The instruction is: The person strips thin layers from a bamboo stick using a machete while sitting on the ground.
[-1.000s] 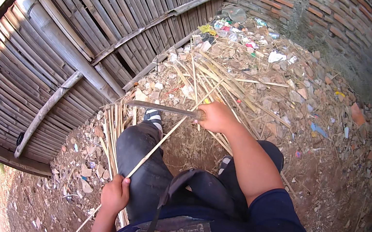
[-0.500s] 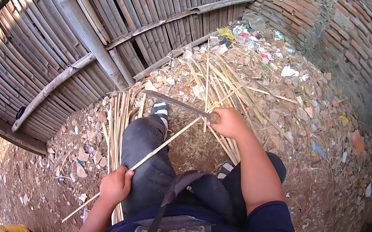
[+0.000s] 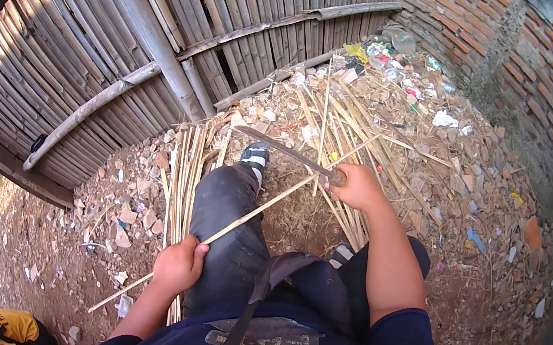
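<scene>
A long, thin bamboo strip (image 3: 248,217) slants from lower left to upper right across my left thigh. My left hand (image 3: 179,264) is closed round its lower part, and the tail end sticks out below. In my right hand (image 3: 359,188) is the handle of a machete (image 3: 285,149), its dark blade pointing left. The blade crosses the strip just beside the right hand; whether they touch I cannot tell. Beside my left leg lies a bundle of bamboo strips (image 3: 185,172). More strips (image 3: 350,123) are strewn on the ground beyond my right hand.
A bamboo wall (image 3: 246,3) stands at the left and far side, meeting a brick wall (image 3: 489,36) at the far corner. Plastic litter (image 3: 390,63) lies there. Stones and rubble cover the dirt ground (image 3: 459,305). A yellow and black bag (image 3: 9,327) sits at lower left.
The whole view has shifted slightly, bringing more of the yellow bag into sight. Both hands keep the same grips, with the machete and strip in nearly the same position.
</scene>
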Demonstrator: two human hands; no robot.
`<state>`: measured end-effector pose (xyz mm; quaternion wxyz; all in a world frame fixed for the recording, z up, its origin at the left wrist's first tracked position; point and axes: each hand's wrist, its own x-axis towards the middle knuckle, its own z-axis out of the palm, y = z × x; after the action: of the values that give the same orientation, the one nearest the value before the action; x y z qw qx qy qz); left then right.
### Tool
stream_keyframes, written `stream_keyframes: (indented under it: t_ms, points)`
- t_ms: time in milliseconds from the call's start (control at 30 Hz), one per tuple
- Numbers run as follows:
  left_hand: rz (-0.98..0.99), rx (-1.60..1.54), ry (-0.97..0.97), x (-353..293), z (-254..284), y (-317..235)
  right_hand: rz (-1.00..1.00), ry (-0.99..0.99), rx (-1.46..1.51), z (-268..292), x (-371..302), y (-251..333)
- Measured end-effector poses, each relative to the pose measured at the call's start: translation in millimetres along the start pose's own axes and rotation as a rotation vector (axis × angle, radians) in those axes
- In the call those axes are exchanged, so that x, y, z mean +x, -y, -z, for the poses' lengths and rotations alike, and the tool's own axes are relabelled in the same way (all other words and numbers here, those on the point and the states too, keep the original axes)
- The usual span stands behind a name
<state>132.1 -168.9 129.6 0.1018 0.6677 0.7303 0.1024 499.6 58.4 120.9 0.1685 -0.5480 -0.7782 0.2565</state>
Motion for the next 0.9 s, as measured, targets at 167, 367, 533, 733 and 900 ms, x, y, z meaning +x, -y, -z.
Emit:
stream_keyframes:
  t_ms: [167,367,533,733,900]
  points:
    - [0.009,-0.002,0.012,0,3,-3,-0.005,0.026,-0.028,3,0,5]
    - [0.032,0.013,0.004,-1,3,-7,-0.079,-0.055,-0.164,4,-4,24]
    - [0.005,0.023,0.006,1,0,-6,-0.056,0.027,-0.081,2,-2,10]
    - [0.023,0.004,-0.001,-1,-1,-3,-0.001,0.004,-0.046,-3,-1,7]
    - [0.017,0.023,-0.005,-1,0,-2,-0.061,0.042,-0.064,-2,0,9]
